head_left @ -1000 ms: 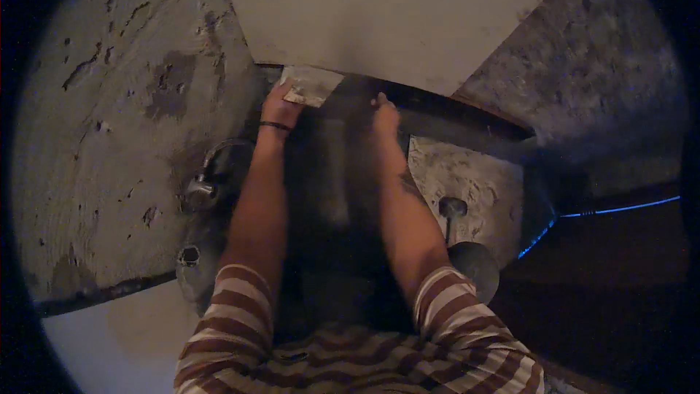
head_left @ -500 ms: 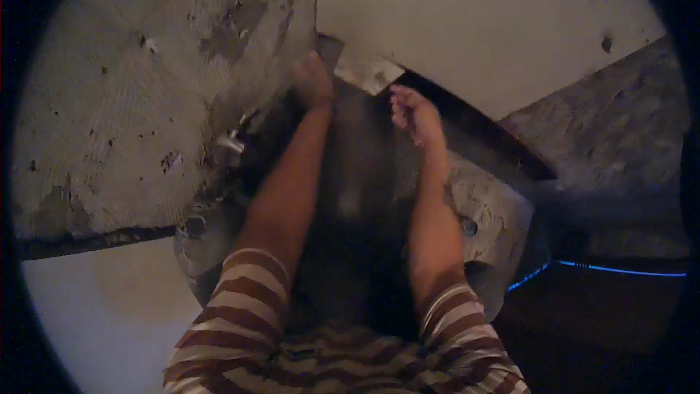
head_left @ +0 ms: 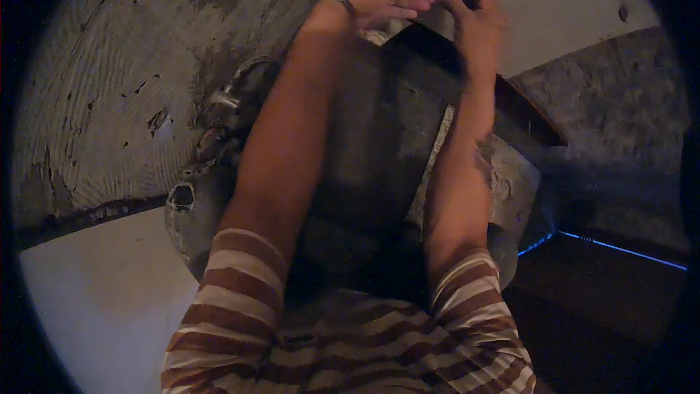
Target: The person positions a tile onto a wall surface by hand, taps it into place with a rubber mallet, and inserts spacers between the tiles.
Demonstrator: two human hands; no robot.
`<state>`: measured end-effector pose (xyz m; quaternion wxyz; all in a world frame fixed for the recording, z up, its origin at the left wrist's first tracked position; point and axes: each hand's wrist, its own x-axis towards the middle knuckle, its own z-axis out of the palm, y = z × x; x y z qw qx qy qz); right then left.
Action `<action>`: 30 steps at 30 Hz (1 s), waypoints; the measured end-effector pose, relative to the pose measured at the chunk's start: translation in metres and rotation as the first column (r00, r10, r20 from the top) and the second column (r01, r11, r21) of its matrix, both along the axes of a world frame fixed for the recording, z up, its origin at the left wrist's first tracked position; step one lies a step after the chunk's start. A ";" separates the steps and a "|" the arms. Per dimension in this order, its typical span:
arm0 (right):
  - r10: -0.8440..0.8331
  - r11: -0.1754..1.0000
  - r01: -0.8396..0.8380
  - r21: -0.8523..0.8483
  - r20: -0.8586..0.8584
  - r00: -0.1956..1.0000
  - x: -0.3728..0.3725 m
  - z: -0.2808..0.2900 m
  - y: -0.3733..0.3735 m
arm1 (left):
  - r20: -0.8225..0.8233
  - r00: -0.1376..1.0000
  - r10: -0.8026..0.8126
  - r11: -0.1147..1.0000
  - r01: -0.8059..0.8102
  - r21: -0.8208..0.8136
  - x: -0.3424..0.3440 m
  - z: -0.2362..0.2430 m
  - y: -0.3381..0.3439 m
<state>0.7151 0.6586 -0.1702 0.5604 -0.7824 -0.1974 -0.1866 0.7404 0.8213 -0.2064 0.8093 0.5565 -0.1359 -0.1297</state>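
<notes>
A rough wall (head_left: 102,80) with combed ridges is noted at left, and a broad pale panel (head_left: 565,14) is seen at top. Below the panel's lower edge, a dark gap (head_left: 423,42) is exposed. Across this edge both hands are raised: the left hand (head_left: 375,0) is held with fingers extended and parted; the right hand (head_left: 477,18) is held with fingers curled, and whether anything is gripped there cannot be told. The fingertips appear to meet. A pale piece (head_left: 378,36) lies beneath the left hand, mostly hidden, beside the gap. In judgement, the piece should be supported with flat fingers, pressure should be spread evenly, and fingertips should be kept off its corners, which could chip.
</notes>
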 end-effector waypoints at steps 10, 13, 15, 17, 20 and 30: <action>0.048 0.994 -0.027 -0.107 0.206 0.977 0.034 -0.045 0.016 | -0.043 0.952 0.302 0.950 -0.297 0.099 0.018 -0.029 0.026; -0.397 0.910 0.409 0.066 -0.143 0.907 0.020 -0.078 0.041 | 0.749 0.639 0.176 0.472 -0.722 0.505 0.022 -0.076 0.080; -0.453 0.790 0.536 0.298 -0.307 0.837 0.040 -0.132 0.024 | 0.442 0.789 0.426 0.580 -0.613 0.536 0.024 -0.091 0.071; -0.617 0.787 0.563 -0.254 -0.333 0.713 0.073 -0.190 -0.022 | 0.665 0.730 0.158 0.241 -0.682 0.691 0.036 -0.089 0.044; 0.503 0.668 0.273 0.692 -0.691 0.519 0.005 -0.158 0.068 | 0.579 0.804 -0.137 -0.361 -0.584 0.727 0.023 -0.125 0.108; 0.408 0.712 0.175 0.680 -0.603 0.685 0.016 -0.137 0.098 | 0.715 0.699 -0.001 -0.198 -0.701 0.685 0.074 -0.184 0.126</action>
